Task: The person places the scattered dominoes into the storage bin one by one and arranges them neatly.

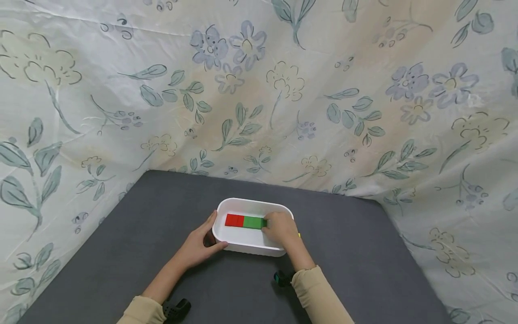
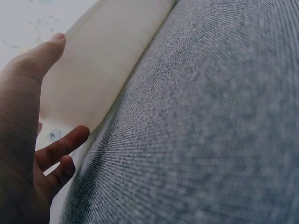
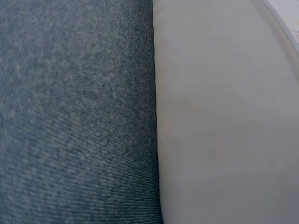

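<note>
A white plastic tub [image 1: 255, 251] with rounded corners rests on the dark grey cloth. My left hand [image 1: 198, 243] holds its left end, thumb along the near side and fingers at the far left. In the left wrist view, the thumb [image 2: 49, 51] lies at the tub's rim and other fingertips touch its lower edge. Inside, a red block [image 1: 234, 220] lies end to end with a green block [image 1: 252, 222]. My right hand [image 1: 281, 228] reaches into the tub, its curled fingers pinching a darker green piece [image 1: 264, 222] at the row's right end, mostly hidden.
Something small and yellow [image 1: 299, 235] shows past the tub's right end, mostly covered by the right hand. A floral curtain [image 1: 259, 90] hangs behind and beside the cloth-covered table [image 1: 364, 270]. The right wrist view shows only cloth and the tub's outer wall [image 3: 224, 116].
</note>
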A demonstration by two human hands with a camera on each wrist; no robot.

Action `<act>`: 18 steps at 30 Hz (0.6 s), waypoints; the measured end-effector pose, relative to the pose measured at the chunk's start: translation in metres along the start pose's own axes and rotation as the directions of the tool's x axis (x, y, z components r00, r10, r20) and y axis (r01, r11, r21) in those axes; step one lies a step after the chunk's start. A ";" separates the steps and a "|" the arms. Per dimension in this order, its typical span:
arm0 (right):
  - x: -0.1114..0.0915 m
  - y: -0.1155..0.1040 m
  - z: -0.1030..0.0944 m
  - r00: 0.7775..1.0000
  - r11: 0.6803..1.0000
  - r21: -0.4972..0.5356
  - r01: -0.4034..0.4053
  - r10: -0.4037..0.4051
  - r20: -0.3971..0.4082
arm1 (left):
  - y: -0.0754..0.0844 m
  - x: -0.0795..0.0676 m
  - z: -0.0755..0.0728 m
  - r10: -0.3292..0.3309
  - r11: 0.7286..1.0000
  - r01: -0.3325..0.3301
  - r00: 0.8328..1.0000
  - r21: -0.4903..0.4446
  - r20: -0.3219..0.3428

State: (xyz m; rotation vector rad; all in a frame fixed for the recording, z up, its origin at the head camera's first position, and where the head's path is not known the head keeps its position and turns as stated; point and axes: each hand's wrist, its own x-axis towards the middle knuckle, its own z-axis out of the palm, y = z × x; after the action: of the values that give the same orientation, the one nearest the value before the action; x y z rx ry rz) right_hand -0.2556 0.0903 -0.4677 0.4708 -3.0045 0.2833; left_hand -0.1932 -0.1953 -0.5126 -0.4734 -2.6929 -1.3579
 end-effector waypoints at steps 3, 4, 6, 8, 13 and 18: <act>0.001 0.000 0.000 1.000 1.000 -0.009 0.006 -0.005 0.008 | 0.000 0.001 0.000 0.005 1.000 -0.005 1.000 0.003 -0.002; 0.002 0.000 0.000 1.000 1.000 -0.011 0.004 -0.004 0.013 | -0.001 0.001 0.000 0.008 1.000 -0.008 1.000 0.005 -0.004; 0.003 0.000 0.000 1.000 1.000 -0.004 -0.007 0.007 0.023 | -0.001 0.002 0.000 0.016 1.000 -0.016 1.000 0.004 -0.005; 0.003 0.000 0.000 0.999 1.000 0.008 -0.022 0.022 0.029 | -0.002 0.002 0.000 0.020 1.000 -0.020 1.000 0.001 -0.005; 0.001 -0.001 -0.004 0.999 0.994 0.104 -0.044 0.044 0.000 | -0.003 0.002 0.000 0.011 1.000 -0.011 1.000 -0.004 0.002; -0.004 0.003 -0.005 0.994 0.970 0.244 -0.007 0.034 -0.103 | -0.002 0.001 -0.001 -0.007 1.000 0.007 1.000 -0.012 0.013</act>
State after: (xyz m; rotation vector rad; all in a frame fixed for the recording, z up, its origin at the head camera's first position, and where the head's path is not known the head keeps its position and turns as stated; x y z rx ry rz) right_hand -0.2529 0.0952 -0.4636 0.4284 -2.8838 0.6627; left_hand -0.1947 -0.1966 -0.5136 -0.4756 -2.7009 -1.3792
